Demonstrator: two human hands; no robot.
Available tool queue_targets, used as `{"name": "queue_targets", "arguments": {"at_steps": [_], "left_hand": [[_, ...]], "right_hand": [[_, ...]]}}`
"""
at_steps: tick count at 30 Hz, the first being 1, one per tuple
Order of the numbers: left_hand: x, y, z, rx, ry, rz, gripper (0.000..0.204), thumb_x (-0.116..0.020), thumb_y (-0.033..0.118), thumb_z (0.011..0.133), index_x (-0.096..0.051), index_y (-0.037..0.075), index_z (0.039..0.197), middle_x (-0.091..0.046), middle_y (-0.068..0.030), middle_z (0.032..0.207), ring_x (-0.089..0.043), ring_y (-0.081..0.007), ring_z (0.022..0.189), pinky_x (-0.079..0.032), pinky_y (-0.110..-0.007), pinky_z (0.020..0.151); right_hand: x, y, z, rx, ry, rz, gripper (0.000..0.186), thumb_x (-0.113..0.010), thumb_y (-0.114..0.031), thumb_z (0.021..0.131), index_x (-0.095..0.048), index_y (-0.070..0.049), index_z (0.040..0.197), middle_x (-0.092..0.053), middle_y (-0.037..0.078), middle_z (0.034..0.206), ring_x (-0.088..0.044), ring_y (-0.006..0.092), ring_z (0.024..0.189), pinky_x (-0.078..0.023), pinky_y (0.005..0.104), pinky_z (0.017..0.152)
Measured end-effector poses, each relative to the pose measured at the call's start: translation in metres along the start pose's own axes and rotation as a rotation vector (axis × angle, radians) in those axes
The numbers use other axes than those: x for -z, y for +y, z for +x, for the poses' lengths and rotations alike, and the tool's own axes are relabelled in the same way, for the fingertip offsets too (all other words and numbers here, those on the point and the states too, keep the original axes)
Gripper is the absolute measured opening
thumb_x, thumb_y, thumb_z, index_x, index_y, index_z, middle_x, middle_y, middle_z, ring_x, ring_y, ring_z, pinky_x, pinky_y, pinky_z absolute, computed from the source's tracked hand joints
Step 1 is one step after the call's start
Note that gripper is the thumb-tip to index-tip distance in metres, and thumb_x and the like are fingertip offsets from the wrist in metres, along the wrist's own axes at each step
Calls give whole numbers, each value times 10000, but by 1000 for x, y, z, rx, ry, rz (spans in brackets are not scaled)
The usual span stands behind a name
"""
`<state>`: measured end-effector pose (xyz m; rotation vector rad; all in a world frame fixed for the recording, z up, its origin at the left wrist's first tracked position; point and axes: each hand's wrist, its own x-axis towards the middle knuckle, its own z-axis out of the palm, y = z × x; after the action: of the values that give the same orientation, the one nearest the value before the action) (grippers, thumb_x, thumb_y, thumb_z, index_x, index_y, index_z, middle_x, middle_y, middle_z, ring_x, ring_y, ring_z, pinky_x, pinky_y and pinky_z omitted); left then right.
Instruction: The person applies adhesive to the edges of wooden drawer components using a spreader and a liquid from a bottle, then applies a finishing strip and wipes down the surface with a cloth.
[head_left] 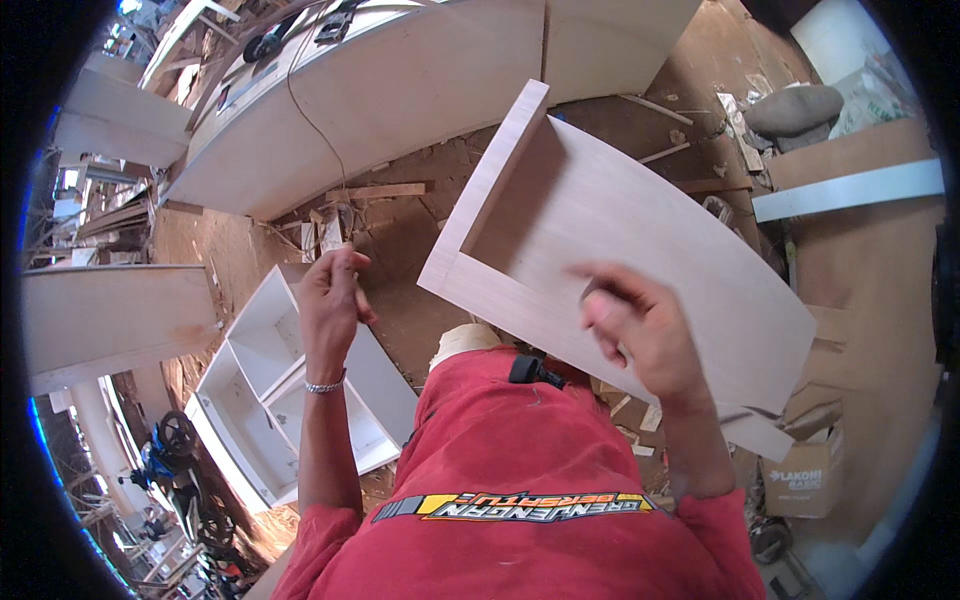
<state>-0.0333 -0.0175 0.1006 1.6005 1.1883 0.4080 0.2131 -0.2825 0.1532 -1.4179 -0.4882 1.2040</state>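
Observation:
A pale wood-finish panel (pixel 650 270), with narrow boards along its left end and near edge, lies tilted before me. My right hand (pixel 635 330) hovers over its near part, slightly blurred, index finger stretched out and other fingers bent apart. My left hand (pixel 335 295) is raised left of the panel, thumb and fingers curled together; whatever they may hold cannot be made out. Below it stands a white compartmented cabinet (pixel 240 420). My red shirt is at the bottom, with a small black object (pixel 530 370) at its waist.
A long pale workbench (pixel 390 110) with tools and a cable runs across the back. Another pale board (pixel 110 320) juts in from the left, above a motorbike (pixel 190 480). Wood scraps litter the floor (pixel 390 240). A cardboard box (pixel 800 470) and a white strip (pixel 850 190) lie at right.

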Motion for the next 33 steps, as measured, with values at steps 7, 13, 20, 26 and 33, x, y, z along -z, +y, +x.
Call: {"name": "queue_targets", "arguments": {"at_steps": [7,13,20,26,33], "left_hand": [[-37,-12,34,-218,-100,317,253,-653,252,1057,-660,-1,1044,-709,-91,805,-703,-140,770,-551,-297,730],[-20,-4,60,-202,-167,295,259,-662,174,1033,-676,38,1253,-746,-111,1189,-704,-188,1038,-548,-346,926],[-39,-16,131,-39,-581,222,443,-742,187,976,-619,45,1378,-659,-106,1387,-596,-206,1303,-481,-377,1082],[-70,-39,195,137,-889,86,792,-845,208,886,-433,81,1550,-578,-165,1473,-555,-274,1376,-472,-431,1126],[-85,-51,191,207,-1021,83,1121,-940,201,771,-258,92,1654,-459,-179,1593,-434,-306,1494,-410,-476,1189]], "right_hand": [[-29,-67,63,210,-68,-311,388,-680,-191,1012,-667,2,1348,-634,-11,913,-540,42,704,-420,206,592],[15,-6,110,-180,-220,-395,371,-727,-216,969,-724,8,1264,-751,62,1008,-660,134,933,-531,316,880],[19,74,159,-430,-134,-165,371,-757,-289,966,-765,-19,1219,-755,98,1024,-654,168,913,-514,319,862],[18,104,181,-472,-140,-184,379,-791,-326,922,-786,-58,1189,-713,125,992,-663,208,976,-508,337,885],[12,126,190,-479,-163,-219,372,-756,-351,942,-783,-82,1198,-692,171,989,-669,291,954,-515,378,876]]}}
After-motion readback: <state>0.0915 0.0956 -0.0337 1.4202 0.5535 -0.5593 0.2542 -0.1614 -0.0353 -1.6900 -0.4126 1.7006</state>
